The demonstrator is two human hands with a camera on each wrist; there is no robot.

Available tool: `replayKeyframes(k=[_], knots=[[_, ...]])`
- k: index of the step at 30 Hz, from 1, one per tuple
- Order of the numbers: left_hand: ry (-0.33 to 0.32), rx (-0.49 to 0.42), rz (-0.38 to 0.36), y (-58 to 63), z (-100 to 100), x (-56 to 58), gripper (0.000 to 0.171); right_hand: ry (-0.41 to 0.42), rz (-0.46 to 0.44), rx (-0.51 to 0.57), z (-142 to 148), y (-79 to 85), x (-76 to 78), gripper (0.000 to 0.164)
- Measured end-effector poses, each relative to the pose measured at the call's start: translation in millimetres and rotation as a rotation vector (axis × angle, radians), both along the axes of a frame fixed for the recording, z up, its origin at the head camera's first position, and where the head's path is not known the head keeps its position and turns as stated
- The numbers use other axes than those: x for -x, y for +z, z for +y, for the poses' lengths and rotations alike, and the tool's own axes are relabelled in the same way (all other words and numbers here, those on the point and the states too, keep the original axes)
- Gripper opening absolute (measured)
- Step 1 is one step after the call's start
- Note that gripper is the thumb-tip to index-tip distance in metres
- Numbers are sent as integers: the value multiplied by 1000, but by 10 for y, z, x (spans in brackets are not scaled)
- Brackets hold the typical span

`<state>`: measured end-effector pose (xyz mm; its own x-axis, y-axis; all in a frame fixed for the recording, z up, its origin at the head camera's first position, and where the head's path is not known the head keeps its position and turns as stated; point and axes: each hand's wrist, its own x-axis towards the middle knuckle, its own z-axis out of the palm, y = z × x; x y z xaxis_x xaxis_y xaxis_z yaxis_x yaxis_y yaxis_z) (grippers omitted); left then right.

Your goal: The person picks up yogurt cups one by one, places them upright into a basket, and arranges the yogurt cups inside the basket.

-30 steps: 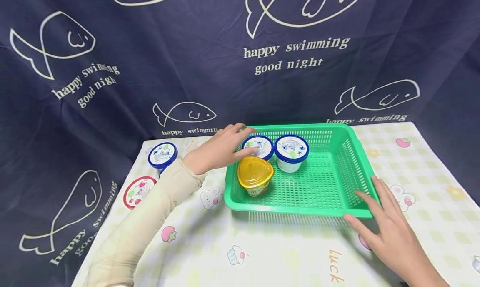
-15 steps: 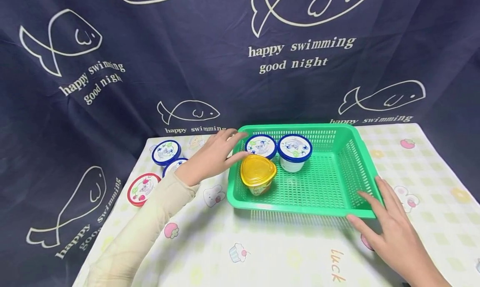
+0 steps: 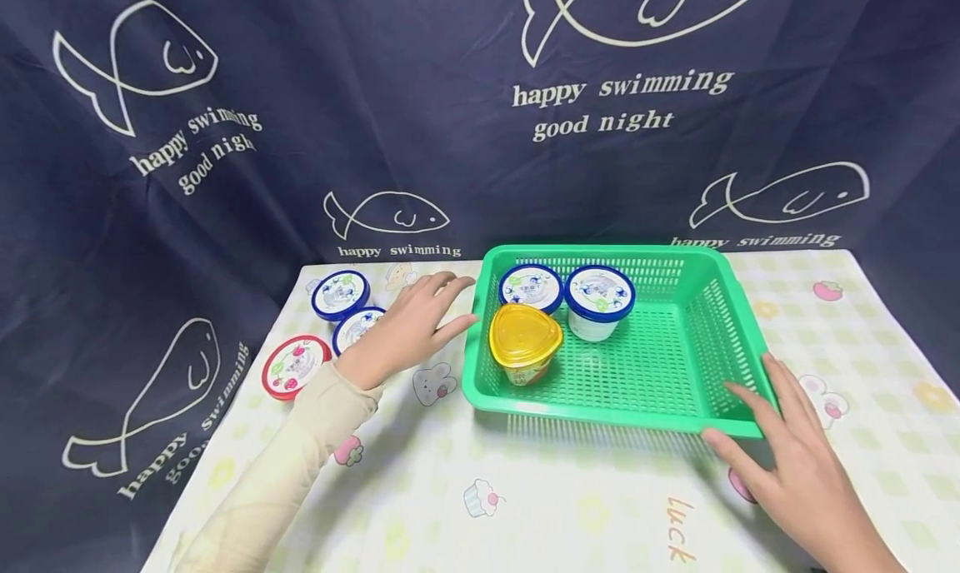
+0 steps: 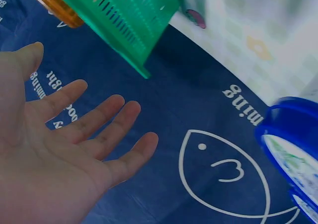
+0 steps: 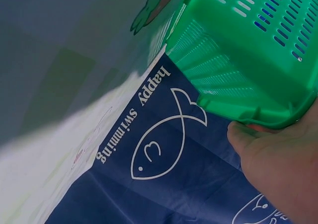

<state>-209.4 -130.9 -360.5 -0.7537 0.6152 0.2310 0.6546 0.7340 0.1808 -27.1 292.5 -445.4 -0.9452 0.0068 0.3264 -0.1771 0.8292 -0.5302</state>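
My left hand (image 3: 411, 327) hovers just left of the green plastic basket (image 3: 600, 419), fingers spread with nothing in them; the left wrist view shows its bare palm (image 4: 54, 159). With my right hand (image 3: 798, 465) I hold the basket's near right corner, index finger over the rim and thumb (image 5: 241, 137) at its outer edge. Inside the basket's left part stand a cup with a yellow three-cornered lid (image 3: 525, 336) and, behind it, two white cups with blue lids, one at the left (image 3: 531, 288) and one at the right (image 3: 600, 294).
Left of my left hand stand two more blue-lidded cups, a back one (image 3: 341, 295) and a nearer one (image 3: 357, 327), plus a red-lidded cup (image 3: 296, 366). A checked cloth (image 3: 585, 515) covers the table, and a dark blue fish-print curtain (image 3: 465, 140) hangs behind.
My left hand has drawn back leftward from above the cups in the basket to outside its left rim. The right hand stays at the corner. The head view has shifted slightly.
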Motion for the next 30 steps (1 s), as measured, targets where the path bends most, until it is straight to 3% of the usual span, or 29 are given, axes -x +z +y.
replayKeyframes(k=[14,30], knots=[[35,17,11,-142,-174,-36,54,9,16,1,23,-11,19,66],[82,40,73,-241,-419,-39,44,-1,0,-9,19,2,19,65]])
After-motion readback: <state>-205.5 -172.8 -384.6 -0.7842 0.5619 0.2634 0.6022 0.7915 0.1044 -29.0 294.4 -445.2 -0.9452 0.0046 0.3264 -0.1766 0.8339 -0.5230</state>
